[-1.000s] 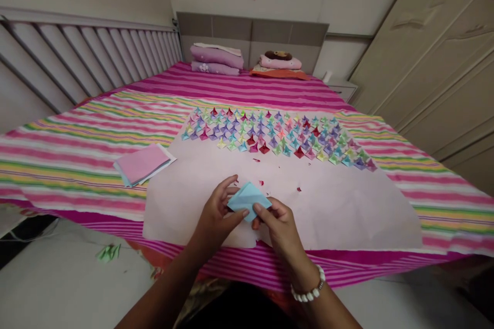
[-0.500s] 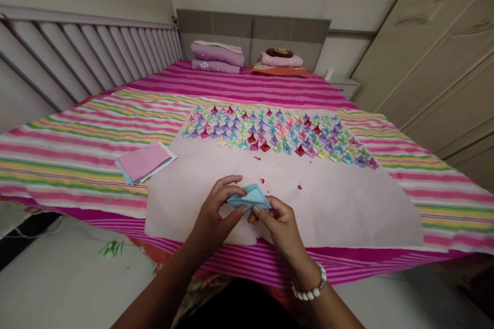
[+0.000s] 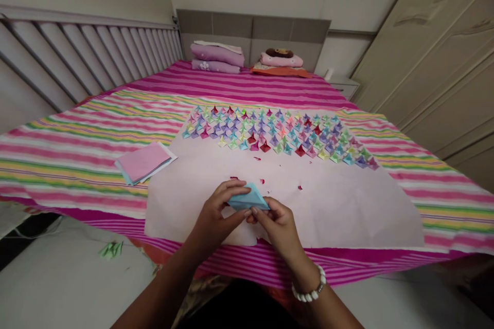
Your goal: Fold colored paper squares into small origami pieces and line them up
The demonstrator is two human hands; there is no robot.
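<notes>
A folded piece of blue paper (image 3: 249, 198) is held between both hands, low over the near part of a large white sheet (image 3: 328, 211). My left hand (image 3: 219, 208) grips its left side, thumb along the bottom edge and fingers over the top. With thumb and fingers, my right hand (image 3: 280, 221) pinches the lower right corner. Beyond them, rows of small folded paper pieces (image 3: 273, 140) in many colours cover the far part of the sheet. Tiny red scraps (image 3: 300, 187) lie between those rows and my hands.
A stack of pink, blue and white paper (image 3: 144, 162) lies left of the sheet on the striped bedspread (image 3: 73, 164). Green folded paper (image 3: 111, 250) is on the floor at lower left. Folded bedding (image 3: 216, 56) sits by the headboard (image 3: 216, 25).
The upper flap of the blue paper has come up into a taller triangle, covering the lighter face seen before. My left fingers have shifted slightly over its top; my right hand keeps its pinch.
</notes>
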